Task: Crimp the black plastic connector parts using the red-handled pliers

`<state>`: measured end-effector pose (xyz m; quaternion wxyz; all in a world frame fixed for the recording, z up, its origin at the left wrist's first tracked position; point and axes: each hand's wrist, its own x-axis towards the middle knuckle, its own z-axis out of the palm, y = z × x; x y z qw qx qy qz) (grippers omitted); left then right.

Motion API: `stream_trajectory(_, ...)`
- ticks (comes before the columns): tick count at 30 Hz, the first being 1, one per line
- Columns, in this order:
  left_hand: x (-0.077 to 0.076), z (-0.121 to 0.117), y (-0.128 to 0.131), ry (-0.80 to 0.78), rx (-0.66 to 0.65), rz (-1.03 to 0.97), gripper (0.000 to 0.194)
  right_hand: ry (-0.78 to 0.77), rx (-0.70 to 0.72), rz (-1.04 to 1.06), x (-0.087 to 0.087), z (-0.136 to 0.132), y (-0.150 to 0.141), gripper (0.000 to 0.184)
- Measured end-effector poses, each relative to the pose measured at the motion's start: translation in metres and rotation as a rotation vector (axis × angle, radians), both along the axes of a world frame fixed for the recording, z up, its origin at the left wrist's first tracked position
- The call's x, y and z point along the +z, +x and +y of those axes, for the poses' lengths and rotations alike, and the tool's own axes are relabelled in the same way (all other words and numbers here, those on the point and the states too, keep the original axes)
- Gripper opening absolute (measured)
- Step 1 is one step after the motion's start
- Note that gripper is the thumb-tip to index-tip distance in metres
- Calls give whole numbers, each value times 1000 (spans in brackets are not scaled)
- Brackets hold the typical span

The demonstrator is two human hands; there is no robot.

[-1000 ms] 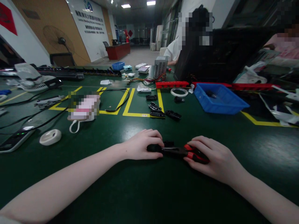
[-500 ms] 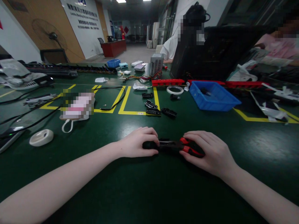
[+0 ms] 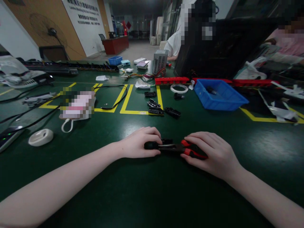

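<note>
Red-and-black handled long-nose pliers (image 3: 175,148) are gripped in my right hand (image 3: 215,155), its fingers wrapped round the handles. Their jaws point left toward my left hand (image 3: 142,142). Between its thumb and fingers, my left hand pinches a small black rounded part (image 3: 151,145). The jaw tips meet this part; whether they clamp it I cannot tell. Just behind the jaws another dark piece (image 3: 167,141) shows, partly hidden. Farther back, several black plastic parts (image 3: 155,111) lie around the yellow tape line.
At the right stands a blue bin (image 3: 219,96) with a dark item inside. A tape roll (image 3: 179,88) and a red strip (image 3: 171,81) lie beyond. To the left are a pink phone-like item (image 3: 79,104), cables and a white ring-shaped object (image 3: 41,137). Co-workers sit across the table.
The view has shifted slightly. More of the black part shows between my left fingers; both hands and the pliers stay almost in place.
</note>
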<state>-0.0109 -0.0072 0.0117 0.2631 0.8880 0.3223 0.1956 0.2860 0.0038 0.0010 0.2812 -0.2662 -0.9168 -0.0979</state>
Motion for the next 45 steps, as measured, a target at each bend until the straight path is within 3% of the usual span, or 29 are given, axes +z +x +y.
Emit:
stream_trajectory(26,0,2,0,-13,-30,-50,14,-47,41,-37,-3,3,-1,31)
stream_trajectory(45,-1,3,3,-117,10,-134,12,105,62,-57,5,-3,-5,34)
